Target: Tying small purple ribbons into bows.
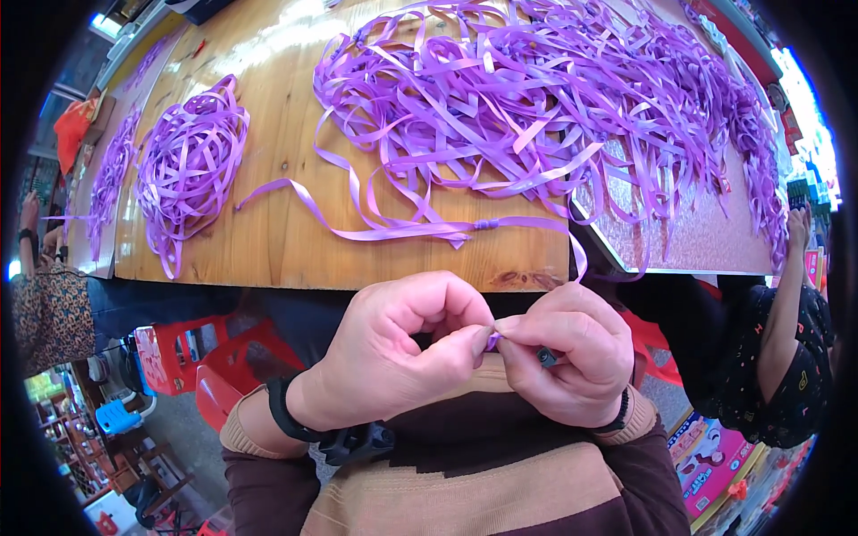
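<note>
Just off the near edge of the table, my left hand (407, 339) and my right hand (576, 353) meet, thumbs and fingertips pinched together on a purple ribbon (579, 255). Only a small bit of the ribbon shows between the fingertips. Its strip runs up from behind my right hand onto the tabletop, past a bunched purple band (485, 224). Under the curled fingers of my right hand, the dark end of a small rod-like thing (546, 357) sticks out; its kind is hidden. A large tangled heap of purple ribbons (500, 107) spreads beyond my hands.
A smaller ribbon pile (192, 170) lies left on the wooden table (277, 241). A pinkish tabletop (661, 241) adjoins at right. Other people's arms show at the far left (29, 223) and right (786, 313). Red stools (241, 357) stand below the table edge.
</note>
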